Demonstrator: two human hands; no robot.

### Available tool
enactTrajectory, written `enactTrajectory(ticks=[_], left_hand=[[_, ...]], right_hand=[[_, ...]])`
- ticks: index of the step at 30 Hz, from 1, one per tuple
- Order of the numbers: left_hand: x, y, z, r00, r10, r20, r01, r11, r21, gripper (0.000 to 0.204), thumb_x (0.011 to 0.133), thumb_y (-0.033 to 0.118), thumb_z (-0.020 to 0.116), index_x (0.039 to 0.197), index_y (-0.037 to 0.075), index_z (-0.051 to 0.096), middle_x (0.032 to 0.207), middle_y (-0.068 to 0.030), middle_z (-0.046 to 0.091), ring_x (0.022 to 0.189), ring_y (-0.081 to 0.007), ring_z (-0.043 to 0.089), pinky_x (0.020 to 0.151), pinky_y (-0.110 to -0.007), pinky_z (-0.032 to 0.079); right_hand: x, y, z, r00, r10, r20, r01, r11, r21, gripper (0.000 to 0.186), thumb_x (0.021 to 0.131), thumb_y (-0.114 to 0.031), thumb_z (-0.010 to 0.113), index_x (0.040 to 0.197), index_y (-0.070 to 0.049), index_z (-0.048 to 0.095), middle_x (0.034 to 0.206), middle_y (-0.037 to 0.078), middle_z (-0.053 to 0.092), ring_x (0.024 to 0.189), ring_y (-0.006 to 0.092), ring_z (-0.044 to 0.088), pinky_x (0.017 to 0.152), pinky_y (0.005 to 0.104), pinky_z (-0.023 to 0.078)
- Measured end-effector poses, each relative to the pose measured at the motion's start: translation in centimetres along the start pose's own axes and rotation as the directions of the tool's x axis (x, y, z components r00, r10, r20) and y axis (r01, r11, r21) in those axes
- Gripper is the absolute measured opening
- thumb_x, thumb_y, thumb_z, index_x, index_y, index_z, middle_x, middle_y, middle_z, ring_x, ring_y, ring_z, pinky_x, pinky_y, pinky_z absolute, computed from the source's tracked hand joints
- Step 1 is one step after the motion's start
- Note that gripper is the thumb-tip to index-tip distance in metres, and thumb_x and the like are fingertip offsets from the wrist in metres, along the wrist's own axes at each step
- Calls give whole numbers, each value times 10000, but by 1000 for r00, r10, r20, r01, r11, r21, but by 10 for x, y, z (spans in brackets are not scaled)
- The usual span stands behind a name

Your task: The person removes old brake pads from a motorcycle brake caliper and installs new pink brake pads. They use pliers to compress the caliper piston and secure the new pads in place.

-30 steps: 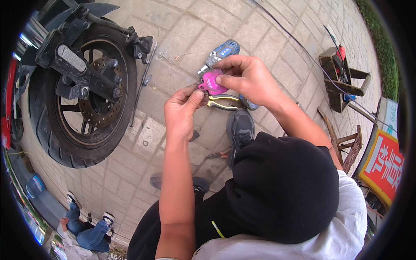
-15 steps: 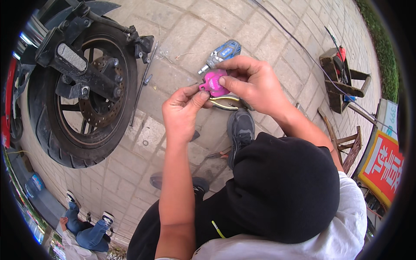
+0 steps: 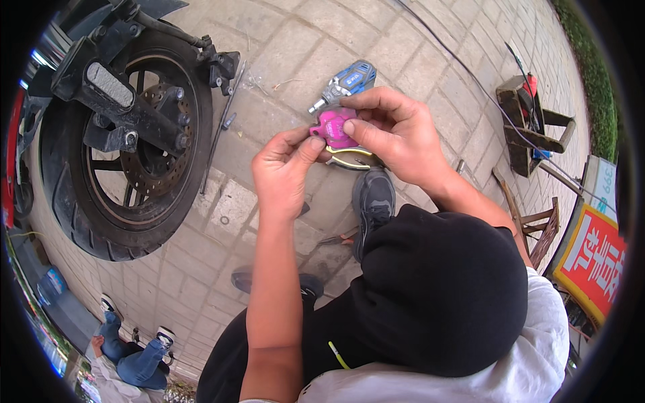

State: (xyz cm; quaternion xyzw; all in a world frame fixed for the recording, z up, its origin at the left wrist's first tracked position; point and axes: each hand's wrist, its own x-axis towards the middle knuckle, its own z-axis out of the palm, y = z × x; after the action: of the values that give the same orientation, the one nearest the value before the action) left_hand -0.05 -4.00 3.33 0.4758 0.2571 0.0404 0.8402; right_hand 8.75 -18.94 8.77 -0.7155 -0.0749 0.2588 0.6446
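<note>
Between both hands I hold a magenta brake pad (image 3: 334, 127) with a small eared tab at its left end. My left hand (image 3: 285, 161) pinches that tabbed end between thumb and fingers. My right hand (image 3: 396, 134) grips the other end, its thumb pressed on the flat face. Below the hands on the paving lie pliers with yellow-green handles (image 3: 349, 161), partly covered by the fingers. A blue and grey cordless impact driver (image 3: 346, 84) rests just beyond my right hand. To the left stands a motorcycle wheel (image 3: 107, 228) with a brake disc (image 3: 151, 158); a black caliper (image 3: 223, 69) hangs beside it.
A thin dark rod (image 3: 218, 138) lies along the wheel's right side. A wooden tool carrier (image 3: 514, 127) stands at the right, with a cable (image 3: 457, 60) running past it. Nearby is a small wooden stool (image 3: 541, 225). Another person (image 3: 138, 363) sits at the lower left.
The brake pad has tilted slightly in my fingers and moved a little. My hands have barely shifted and still grip both ends.
</note>
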Motion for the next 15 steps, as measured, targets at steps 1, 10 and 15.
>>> enactTrajectory(ticks=[1, 10, 15], left_hand=[[0, -1, -1, 1000, -2, 5, 2, 1000, 1, 247, 846, 55, 729, 1047, -68, 655, 881, -129, 695, 740, -168, 652, 713, -288, 540], [3, -4, -2, 1000, -6, 11, 6, 1000, -21, 240, 863, 69, 716, 1054, -62, 656, 864, -115, 692, 730, -158, 647, 699, -281, 535], [2, -7, 2, 1000, -11, -23, 11, 1000, 0, 236, 867, 75, 714, 1045, -67, 653, 848, -109, 686, 715, -150, 639, 687, -278, 531]], right_hand=[[2, 0, 0, 1000, 29, 8, -29, 998, 63, 262, 839, -53, 686, 1069, 62, 640, 856, 72, 675, 778, 84, 636, 702, 240, 527], [13, 11, 1, 999, 45, -7, -44, 996, 71, 270, 838, -67, 682, 1055, 79, 618, 917, 83, 662, 814, 98, 631, 739, 250, 530], [13, 7, 3, 983, 180, -42, -173, 977, 124, 258, 860, -105, 688, 1033, 72, 616, 971, 113, 661, 867, 141, 643, 770, 281, 534]])
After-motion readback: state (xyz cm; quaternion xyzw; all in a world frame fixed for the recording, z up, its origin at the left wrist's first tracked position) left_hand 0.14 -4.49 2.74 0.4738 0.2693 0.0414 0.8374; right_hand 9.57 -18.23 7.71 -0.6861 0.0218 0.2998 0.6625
